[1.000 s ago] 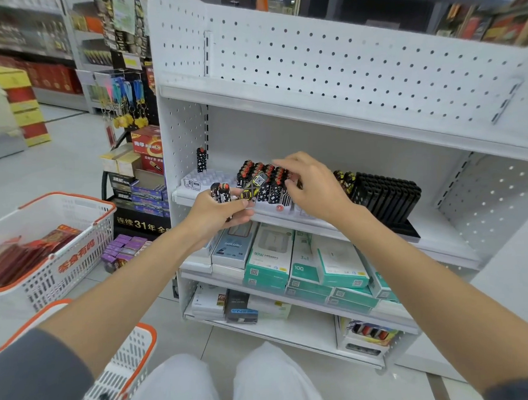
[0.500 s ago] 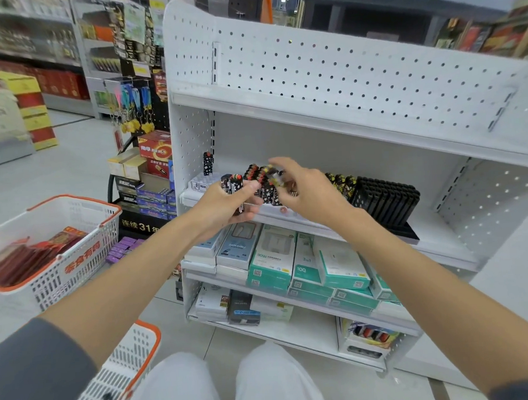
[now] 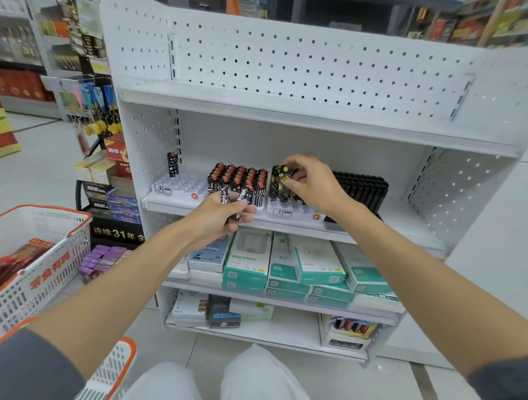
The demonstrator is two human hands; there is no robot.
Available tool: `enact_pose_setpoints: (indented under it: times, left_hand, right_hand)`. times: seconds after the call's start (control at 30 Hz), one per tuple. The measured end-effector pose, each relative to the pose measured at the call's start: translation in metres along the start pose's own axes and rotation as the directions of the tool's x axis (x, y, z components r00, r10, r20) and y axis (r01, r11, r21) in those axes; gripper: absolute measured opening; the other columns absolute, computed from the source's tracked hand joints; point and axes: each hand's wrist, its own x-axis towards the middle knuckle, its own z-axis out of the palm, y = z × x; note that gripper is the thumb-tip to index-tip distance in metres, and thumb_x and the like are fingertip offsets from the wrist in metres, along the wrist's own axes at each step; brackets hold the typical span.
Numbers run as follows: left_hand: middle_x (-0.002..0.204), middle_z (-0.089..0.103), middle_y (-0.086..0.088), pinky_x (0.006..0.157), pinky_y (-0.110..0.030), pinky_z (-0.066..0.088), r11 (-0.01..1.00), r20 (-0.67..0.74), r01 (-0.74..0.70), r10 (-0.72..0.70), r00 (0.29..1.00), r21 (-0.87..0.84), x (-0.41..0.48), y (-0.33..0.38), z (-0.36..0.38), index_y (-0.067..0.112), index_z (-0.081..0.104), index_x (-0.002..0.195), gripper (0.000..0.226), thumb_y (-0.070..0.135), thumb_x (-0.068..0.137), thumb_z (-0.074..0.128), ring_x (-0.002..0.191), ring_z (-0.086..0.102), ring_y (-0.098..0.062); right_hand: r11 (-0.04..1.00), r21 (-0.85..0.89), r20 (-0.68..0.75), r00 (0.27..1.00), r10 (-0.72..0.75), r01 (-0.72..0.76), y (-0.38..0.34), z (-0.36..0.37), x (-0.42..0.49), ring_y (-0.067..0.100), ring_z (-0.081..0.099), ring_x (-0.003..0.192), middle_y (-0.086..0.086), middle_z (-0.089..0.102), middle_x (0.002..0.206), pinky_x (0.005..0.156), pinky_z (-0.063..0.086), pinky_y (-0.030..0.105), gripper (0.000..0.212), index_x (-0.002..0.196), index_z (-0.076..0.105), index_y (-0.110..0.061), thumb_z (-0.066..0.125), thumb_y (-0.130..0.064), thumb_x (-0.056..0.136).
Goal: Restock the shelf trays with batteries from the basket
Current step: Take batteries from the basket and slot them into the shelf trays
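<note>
— How far along are they, would you say?

— Start low. The white basket [image 3: 112,370] with the orange rim sits on the floor by the left knee. Only its corner shows, so I cannot tell what is left in it (the other basket [image 3: 44,242], further left, seems to hold red packets, not batteries).

— And the hands?

— The left hand [image 3: 217,217] has its grip curled round a small bunch of batteries [image 3: 235,198], held just in front of the shelf [image 3: 411,232] edge. The right hand [image 3: 310,182] is further in. Its grip pinches a yellow-and-black battery [image 3: 278,183] over the right tray [image 3: 288,212], among a few of the same kind.

— So the trays are partly filled?

— Somewhere in the middle, I'd judge. The left tray [image 3: 176,186] has a block of red-topped batteries [image 3: 237,175] packed at its right end. Its left half shows open slots, though, with one lone battery [image 3: 173,165] upright at the back corner. The right tray carries only that small cluster at the back, and its front slots are bare.

— What is left to do, then?

— The bunch in the left hand, the open slots in both trays, and whatever that near basket holds
</note>
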Motion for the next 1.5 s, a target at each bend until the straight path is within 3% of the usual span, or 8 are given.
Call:
enact_pose_setpoints:
  times: [0.27,0.47,0.67,0.93,1.07,1.23,1.4,1.5]
  left_hand:
    - [0.108,0.074,-0.008,0.061,-0.019,0.052,0.998,-0.006,-0.047,0.047,0.999,0.052,0.003,-0.001,-0.007,0.022,0.051,0.101,0.004,0.02,0.103,0.047,0.1,0.071,-0.018]
    - [0.101,0.076,0.005,0.066,-0.021,0.042,0.978,-0.027,-0.097,0.104,0.994,0.185,0.003,-0.001,-0.014,0.025,0.055,0.111,0.011,0.025,0.102,0.049,0.098,0.061,-0.011]
    - [0.104,0.075,0.003,0.069,-0.023,0.044,0.987,-0.019,-0.075,0.079,0.997,0.143,0.003,-0.003,-0.022,0.022,0.052,0.115,0.014,0.024,0.101,0.05,0.095,0.062,-0.012]
    - [0.109,0.06,-0.007,0.072,-0.018,0.057,0.996,-0.032,-0.089,0.089,0.996,-0.009,0.006,-0.007,-0.021,0.006,0.055,0.12,0.024,0.007,0.096,0.057,0.087,0.063,-0.013]
    - [0.111,0.062,-0.003,0.074,-0.018,0.057,0.991,-0.063,-0.126,0.129,0.99,0.04,0.007,-0.004,-0.016,0.004,0.058,0.117,0.024,0.006,0.093,0.061,0.085,0.065,-0.011]
    - [0.085,0.072,0.006,0.074,-0.018,0.057,0.983,-0.015,-0.183,0.183,0.983,0.037,0.003,0.004,-0.005,0.005,0.061,0.108,0.014,0.005,0.094,0.059,0.075,0.071,-0.007]
    - [0.103,0.071,-0.007,0.076,-0.021,0.058,0.984,-0.075,-0.178,0.178,0.981,0.001,-0.002,0.008,-0.014,0.004,0.06,0.117,0.021,0.012,0.099,0.054,0.089,0.072,-0.016]
    - [0.086,0.061,0.0,0.055,-0.018,0.05,0.974,-0.215,-0.154,0.188,0.958,0.166,-0.003,0.008,-0.029,0.015,0.058,0.107,0.013,0.024,0.102,0.05,0.067,0.058,-0.01]
  right_hand:
    - [0.996,-0.081,0.031,0.999,-0.04,0.042,0.005,0.01,0.011,0.02,0.063,0.089,0.006,0.068,0.1,0.087,0.051,0.036,0.028,0.117,0.065,-0.014,0.065,-0.012,0.089]
    - [0.989,-0.135,0.09,0.995,-0.046,0.058,0.006,0.003,0.016,0.02,0.063,0.087,0.004,0.065,0.108,0.08,0.054,0.036,0.031,0.122,0.059,-0.021,0.062,-0.015,0.092]
    - [0.968,-0.224,0.08,0.992,-0.097,0.113,0.008,0.002,0.019,0.023,0.06,0.095,0.005,0.061,0.117,0.085,0.05,0.035,0.023,0.114,0.066,-0.017,0.058,-0.011,0.094]
    - [0.929,-0.352,0.143,0.988,-0.063,0.11,0.002,0.005,0.017,0.027,0.06,0.101,0.007,0.06,0.123,0.083,0.051,0.034,0.043,0.131,0.06,-0.017,0.047,-0.003,0.092]
    - [0.992,-0.118,0.056,0.997,-0.047,0.054,-0.017,-0.002,0.009,0.017,0.06,0.095,0.002,0.062,0.122,0.089,0.05,0.032,0.044,0.133,0.057,-0.022,0.052,-0.01,0.091]
    - [0.929,0.368,0.257,0.964,-0.068,-0.033,-0.053,0.005,-0.002,0.002,0.062,0.087,0.001,0.064,0.12,0.081,0.051,0.016,0.05,0.134,0.054,-0.02,0.062,0.0,0.089]
    - [0.9,0.431,0.169,0.985,-0.017,-0.059,-0.059,0.013,0.003,0.01,0.063,0.081,0.007,0.069,0.105,0.086,0.056,0.029,0.031,0.115,0.068,-0.014,0.071,-0.006,0.085]
    - [0.903,0.425,0.093,0.995,0.034,-0.071,-0.062,0.017,0.011,0.014,0.065,0.07,0.011,0.066,0.089,0.081,0.056,0.031,0.027,0.111,0.069,-0.015,0.073,-0.014,0.085]
